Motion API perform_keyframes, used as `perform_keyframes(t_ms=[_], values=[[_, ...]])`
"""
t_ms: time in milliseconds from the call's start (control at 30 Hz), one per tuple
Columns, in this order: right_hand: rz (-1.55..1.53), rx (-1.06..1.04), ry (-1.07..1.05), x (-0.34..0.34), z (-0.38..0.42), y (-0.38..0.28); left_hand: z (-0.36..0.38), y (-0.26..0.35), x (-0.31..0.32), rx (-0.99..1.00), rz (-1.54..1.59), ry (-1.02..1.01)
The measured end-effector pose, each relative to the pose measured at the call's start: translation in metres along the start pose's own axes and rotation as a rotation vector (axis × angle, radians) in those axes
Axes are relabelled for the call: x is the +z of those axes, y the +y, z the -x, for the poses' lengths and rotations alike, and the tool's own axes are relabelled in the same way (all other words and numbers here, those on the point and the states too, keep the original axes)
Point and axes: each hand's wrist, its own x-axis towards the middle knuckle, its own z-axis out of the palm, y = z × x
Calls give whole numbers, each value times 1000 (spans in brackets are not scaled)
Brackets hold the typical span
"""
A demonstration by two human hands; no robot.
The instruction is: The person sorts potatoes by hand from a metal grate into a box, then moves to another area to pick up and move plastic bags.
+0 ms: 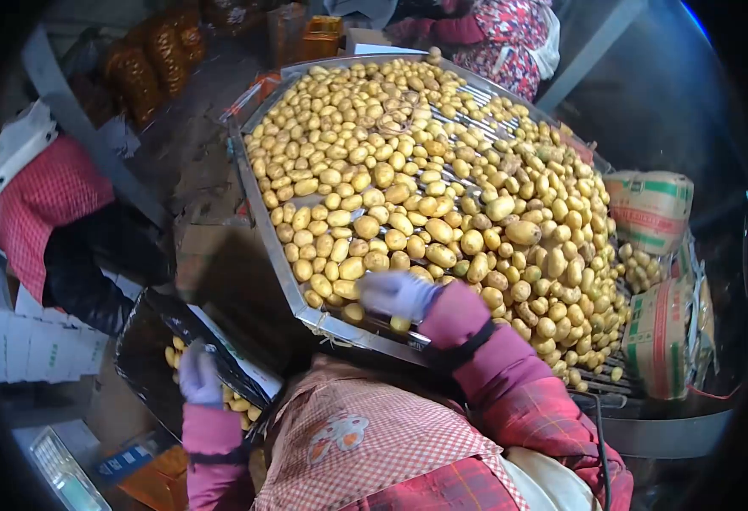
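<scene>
Many yellow potatoes cover a large metal-rimmed sorting table with a slatted surface. My right hand, in a pale glove, reaches over the near edge, its fingers stretched out against the potatoes there and slightly blurred. On the left, my left hand, gloved too, is over a box lined with black plastic. Some potatoes lie inside that box, beside and below the hand. The left fingers point away from me, and I cannot tell whether anything is in them.
Printed sacks stand at the table's right end, one spilling potatoes. A person in a red checked top bends at the left near white cartons; another in floral clothing is across the table. A scale-like device lies lower left.
</scene>
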Motion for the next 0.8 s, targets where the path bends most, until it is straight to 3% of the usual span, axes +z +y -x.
perform_keyframes(t_ms=[67,100,133,167,200,267,400,467,533,600,733,800], values=[[101,186,369,-54,16,-27,-16,77,67,168,-59,-239],[474,142,594,-78,21,-12,-18,83,100,280,1,-291],[671,61,671,-98,35,-6,-26,123,128,455,-122,-475],[780,180,654,-108,44,13,-21,137,152,482,-183,-601],[809,414,435,-113,52,16,-11,145,171,510,-241,-723],[1038,179,613,-94,66,57,3,160,209,611,-441,-1016],[1020,252,497,-93,64,42,2,148,231,760,-421,-946],[979,246,467,-97,61,40,-15,155,238,405,-559,-1184],[948,252,442,-101,61,41,-27,158,254,410,-684,-1162],[949,246,440,-101,59,42,-35,170,266,579,-630,-963],[865,168,541,-99,58,47,-37,182,295,630,-1121,-1171],[846,158,590,-98,57,49,-38,190,302,603,-1147,-1219]])
